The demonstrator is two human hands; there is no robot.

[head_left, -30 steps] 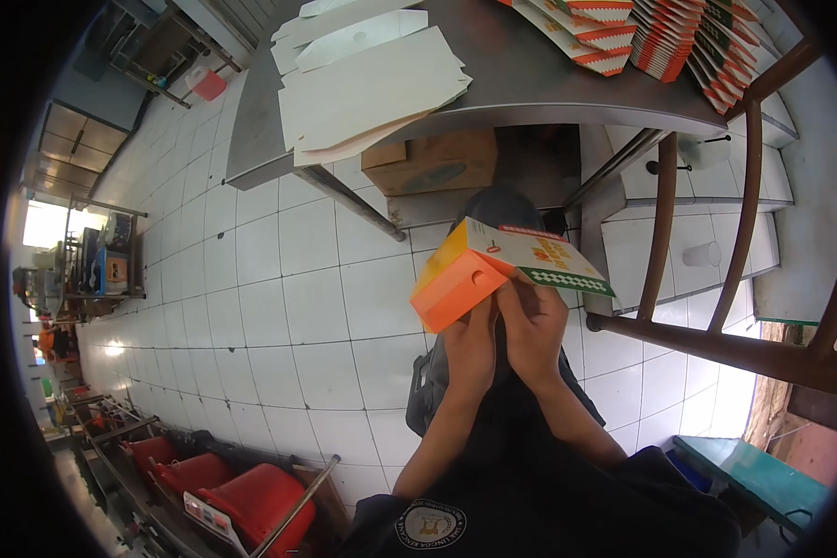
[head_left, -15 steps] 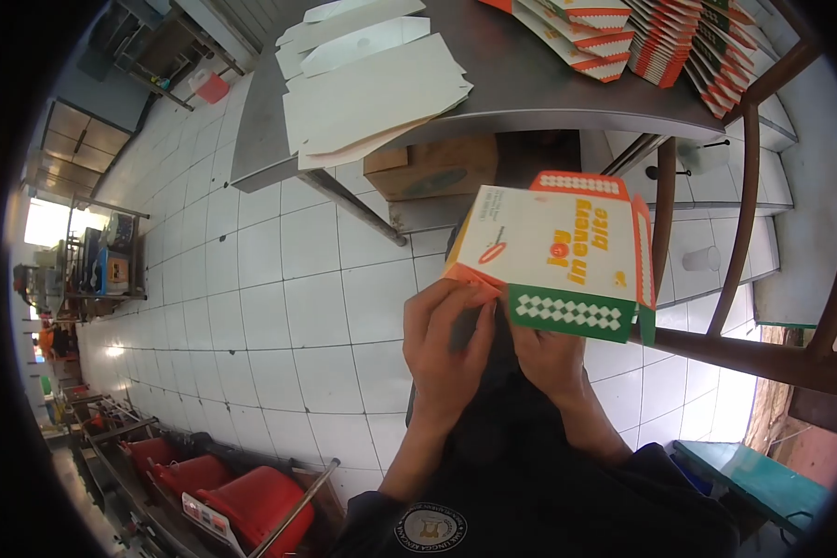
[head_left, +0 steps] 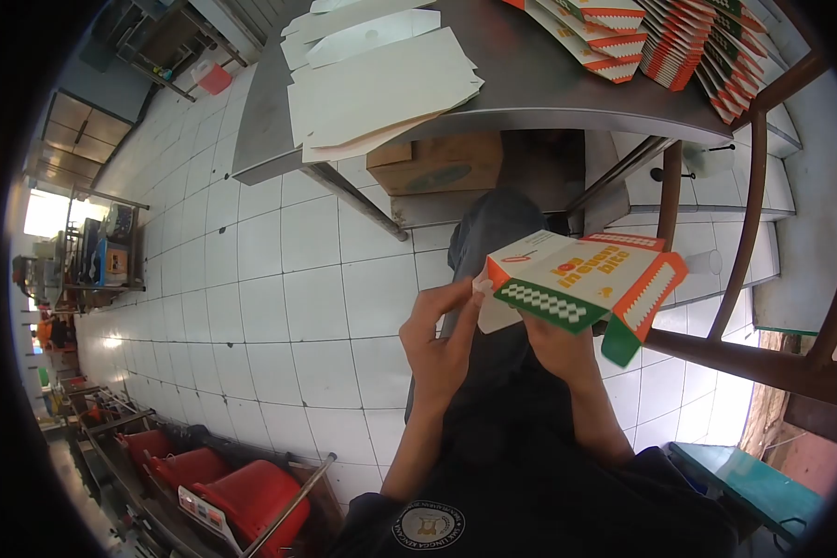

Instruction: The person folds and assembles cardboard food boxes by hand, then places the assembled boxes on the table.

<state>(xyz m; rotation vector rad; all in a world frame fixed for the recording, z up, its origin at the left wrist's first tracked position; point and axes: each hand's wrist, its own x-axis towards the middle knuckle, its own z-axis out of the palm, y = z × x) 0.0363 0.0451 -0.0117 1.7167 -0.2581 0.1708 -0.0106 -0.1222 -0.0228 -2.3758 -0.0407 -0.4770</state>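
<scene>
A partly folded cardboard food box (head_left: 581, 270), white with orange and green edges and yellow lettering, is held above my lap. My left hand (head_left: 437, 339) pinches a pale flap at the box's left corner between thumb and fingers. From beneath, my right hand (head_left: 560, 352) grips the green-edged near side; its fingertips are hidden by the box. An orange end panel with a green tab hangs open at the right. Below the left corner a plain white panel shows.
A metal table (head_left: 530, 102) ahead carries flat white card blanks (head_left: 381, 88) and rows of printed boxes (head_left: 674, 46). Under it sits a brown carton (head_left: 437, 167). A brown chair frame (head_left: 753, 358) stands at right, red chairs (head_left: 251, 502) at lower left.
The box has tipped and shifted to the right, so its top looks flatter and its right end panel shows more. My left fingers stay at its left corner, now on a pale flap.
</scene>
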